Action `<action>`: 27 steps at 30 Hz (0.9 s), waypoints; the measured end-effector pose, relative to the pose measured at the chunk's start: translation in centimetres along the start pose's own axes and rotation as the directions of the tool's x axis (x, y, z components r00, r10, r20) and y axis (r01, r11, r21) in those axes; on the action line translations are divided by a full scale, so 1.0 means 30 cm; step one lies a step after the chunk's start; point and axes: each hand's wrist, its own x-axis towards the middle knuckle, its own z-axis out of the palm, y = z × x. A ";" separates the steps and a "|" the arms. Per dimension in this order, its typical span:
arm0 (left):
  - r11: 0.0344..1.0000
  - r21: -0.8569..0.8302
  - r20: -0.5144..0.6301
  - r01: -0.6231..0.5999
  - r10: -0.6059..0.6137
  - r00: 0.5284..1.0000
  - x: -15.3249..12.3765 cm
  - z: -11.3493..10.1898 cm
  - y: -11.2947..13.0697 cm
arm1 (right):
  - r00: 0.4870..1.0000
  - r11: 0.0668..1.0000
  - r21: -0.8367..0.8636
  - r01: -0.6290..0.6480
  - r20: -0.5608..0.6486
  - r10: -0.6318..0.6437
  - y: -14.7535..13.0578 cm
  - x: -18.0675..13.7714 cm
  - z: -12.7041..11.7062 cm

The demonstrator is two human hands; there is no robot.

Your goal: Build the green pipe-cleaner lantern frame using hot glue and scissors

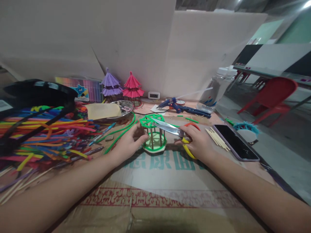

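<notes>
A small green pavilion model [154, 134] of pipe cleaners and brown sticks stands on the cardboard-covered table [157, 181]. My left hand [130, 142] rests against its left side, fingers curled round the posts. My right hand [198, 140] grips scissors [170, 128] with orange and yellow handles. Their blades point left across the model's green roof frame.
A heap of coloured pipe cleaners [46, 136] lies at the left under a black object. Purple [110, 85] and pink [132, 87] pavilion models, a metal dish [122, 108], a blue glue gun [182, 106], a plastic bottle [218, 87], wooden sticks [217, 137] and a phone [234, 141] surround the work.
</notes>
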 end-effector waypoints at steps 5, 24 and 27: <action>1.000 0.018 -0.012 -0.004 0.004 1.000 -0.001 -0.001 0.000 | 1.000 1.000 -0.012 0.011 0.000 -0.011 0.003 0.001 0.000; 1.000 -0.010 0.009 0.009 -0.009 1.000 0.006 0.007 -0.041 | 1.000 1.000 -0.004 -0.009 -0.007 0.009 0.009 0.006 -0.001; 0.999 -0.003 0.079 -0.036 0.036 0.996 0.003 0.009 -0.037 | 1.000 1.000 0.015 -0.012 -0.012 0.012 0.005 0.010 -0.004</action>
